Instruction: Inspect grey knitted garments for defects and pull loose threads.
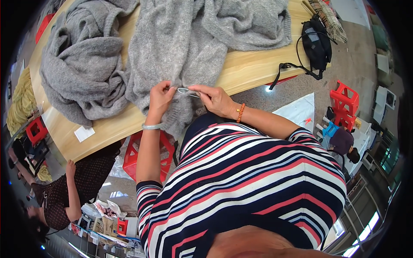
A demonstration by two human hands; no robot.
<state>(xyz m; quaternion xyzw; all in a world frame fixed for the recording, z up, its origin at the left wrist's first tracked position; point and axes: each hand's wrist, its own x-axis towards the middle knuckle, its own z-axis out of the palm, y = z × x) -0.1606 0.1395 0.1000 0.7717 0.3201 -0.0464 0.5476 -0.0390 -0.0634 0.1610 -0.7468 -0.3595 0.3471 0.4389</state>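
A grey knitted garment (165,47) lies over the table's near edge, and its ribbed end hangs toward my lap. My left hand (161,99) is closed, thumb and fingers pinching the knit by the edge. Just beside it my right hand (218,101) is closed on a thin white loop (183,90), which reaches across to the left fingertips. Whether the loop is a tool or a bent wire I cannot make out. It touches or passes by the knit between both hands; the exact contact is too small to tell.
More grey knitwear (81,64) is heaped on the wooden table (247,71). A white paper slip (84,133) lies near the left corner; a black bag (316,45) with straps sits at the right end. Red stools (344,101) stand around. Another person (60,198) is at lower left.
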